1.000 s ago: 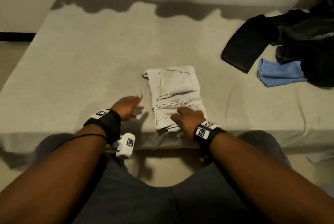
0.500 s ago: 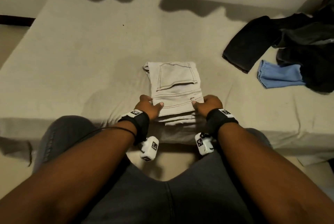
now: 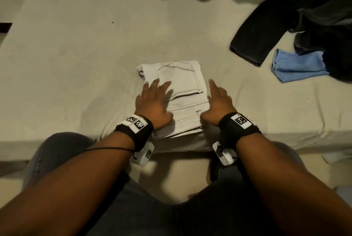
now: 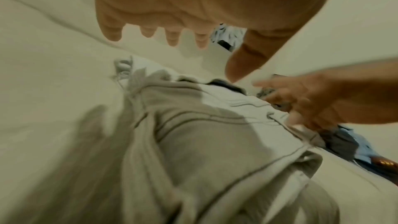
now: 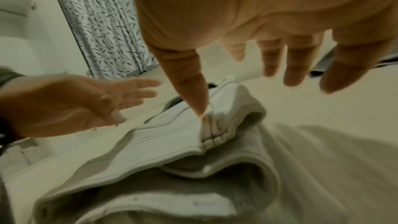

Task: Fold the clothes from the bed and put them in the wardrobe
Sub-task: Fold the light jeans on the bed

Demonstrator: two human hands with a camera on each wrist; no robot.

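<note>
Hovering with fingers spread and holding nothing, your left hand [image 3: 152, 103] sits over the near-left part of the folded white jeans [image 3: 182, 91], while your right hand [image 3: 217, 106], also splayed, flanks their right edge, thumb tip at a belt loop. The jeans lie at the bed's [image 3: 76, 64] near edge, at 12 o'clock from you. Dark clothes [image 3: 304, 26] and a blue garment [image 3: 297, 67] lie at 2 o'clock.

Folded trousers [image 3: 177, 98] on bed [image 3: 76, 64]

We see a leaf-patterned curtain [image 5: 103, 23] hanging at the far left, beside a pale wall [image 5: 43, 43].
</note>
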